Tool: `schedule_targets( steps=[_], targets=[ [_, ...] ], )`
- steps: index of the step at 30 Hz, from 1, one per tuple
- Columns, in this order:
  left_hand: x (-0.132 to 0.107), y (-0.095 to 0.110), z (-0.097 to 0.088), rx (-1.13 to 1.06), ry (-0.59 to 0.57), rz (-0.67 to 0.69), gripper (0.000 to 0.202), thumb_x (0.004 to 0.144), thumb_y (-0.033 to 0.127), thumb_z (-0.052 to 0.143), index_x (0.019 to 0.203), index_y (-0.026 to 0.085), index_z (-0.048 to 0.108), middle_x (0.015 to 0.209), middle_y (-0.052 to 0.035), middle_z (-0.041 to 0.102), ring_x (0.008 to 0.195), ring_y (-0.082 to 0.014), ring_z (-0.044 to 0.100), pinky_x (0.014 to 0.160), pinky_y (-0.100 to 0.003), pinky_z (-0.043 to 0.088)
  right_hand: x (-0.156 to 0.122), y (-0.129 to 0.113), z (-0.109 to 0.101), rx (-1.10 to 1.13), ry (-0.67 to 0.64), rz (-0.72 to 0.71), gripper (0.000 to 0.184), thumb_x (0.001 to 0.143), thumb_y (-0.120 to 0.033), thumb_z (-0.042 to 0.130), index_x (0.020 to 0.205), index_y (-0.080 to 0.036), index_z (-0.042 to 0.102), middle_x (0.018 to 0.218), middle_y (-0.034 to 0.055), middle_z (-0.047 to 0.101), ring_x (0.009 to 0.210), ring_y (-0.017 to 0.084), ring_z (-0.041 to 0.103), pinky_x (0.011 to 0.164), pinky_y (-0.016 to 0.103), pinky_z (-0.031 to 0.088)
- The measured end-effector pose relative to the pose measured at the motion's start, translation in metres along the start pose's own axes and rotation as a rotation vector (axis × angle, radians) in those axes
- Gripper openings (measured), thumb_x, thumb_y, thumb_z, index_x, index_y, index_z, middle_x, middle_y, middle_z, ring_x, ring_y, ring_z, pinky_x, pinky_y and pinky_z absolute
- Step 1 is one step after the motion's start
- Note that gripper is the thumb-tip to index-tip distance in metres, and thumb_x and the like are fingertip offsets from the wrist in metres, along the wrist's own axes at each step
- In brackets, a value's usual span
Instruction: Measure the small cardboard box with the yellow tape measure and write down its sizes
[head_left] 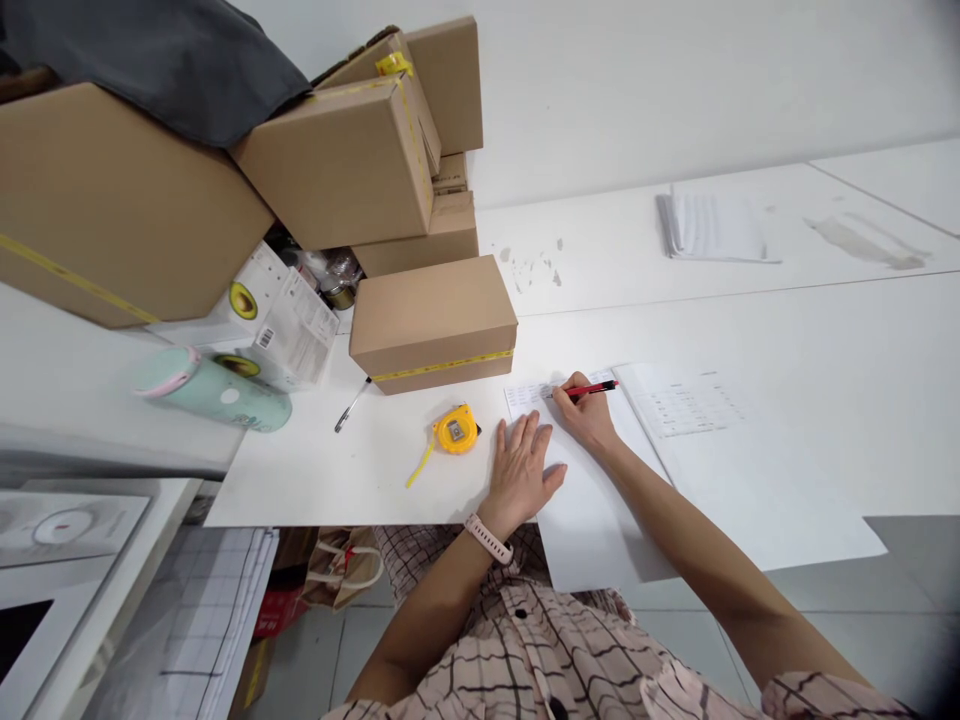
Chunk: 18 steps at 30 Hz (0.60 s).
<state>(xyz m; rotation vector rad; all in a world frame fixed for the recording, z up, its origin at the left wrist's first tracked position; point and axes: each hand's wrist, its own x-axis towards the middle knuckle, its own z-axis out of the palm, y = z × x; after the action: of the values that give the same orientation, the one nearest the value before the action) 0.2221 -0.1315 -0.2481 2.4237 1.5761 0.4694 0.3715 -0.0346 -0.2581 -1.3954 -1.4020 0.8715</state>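
Observation:
In the head view my right hand (586, 412) is closed around a red and black pen (596, 388), its tip down at the written rows near the top of a white paper sheet (592, 500). My left hand (521, 470) lies flat with fingers spread, across the sheet's left edge and the table. Left of that hand rests a yellow tape measure (456, 430) with a short piece of tape pulled out. Behind it stands a closed cardboard box (435, 318) with a yellow tape band. To the right, another sheet with a printed table (697, 405) lies open.
A second pen (351, 408) lies left of the box. At the left are a mint green bottle (214, 388), a white carton with avocado pictures (296, 335) and stacked cardboard boxes (345, 165). A stack of papers (716, 225) sits at the back right of the white table (847, 400).

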Motion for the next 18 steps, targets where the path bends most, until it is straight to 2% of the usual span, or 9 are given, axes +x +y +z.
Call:
schedule_targets(
  steps=[18],
  targets=[
    [-0.0002, 0.0004, -0.0021, 0.02, -0.027, -0.005, 0.056, 0.096, 0.046, 0.051, 0.143, 0.015, 0.044, 0.159, -0.0149, 0.037, 0.148, -0.0301, 0.031, 0.123, -0.059, 0.018, 0.0008, 0.0021, -0.0009, 0.012, 0.011, 0.027, 0.018, 0.078, -0.028, 0.06, 0.066, -0.022, 0.048, 0.058, -0.0055, 0.046, 0.057, 0.011, 0.039, 0.057, 0.028, 0.031]
  ],
)
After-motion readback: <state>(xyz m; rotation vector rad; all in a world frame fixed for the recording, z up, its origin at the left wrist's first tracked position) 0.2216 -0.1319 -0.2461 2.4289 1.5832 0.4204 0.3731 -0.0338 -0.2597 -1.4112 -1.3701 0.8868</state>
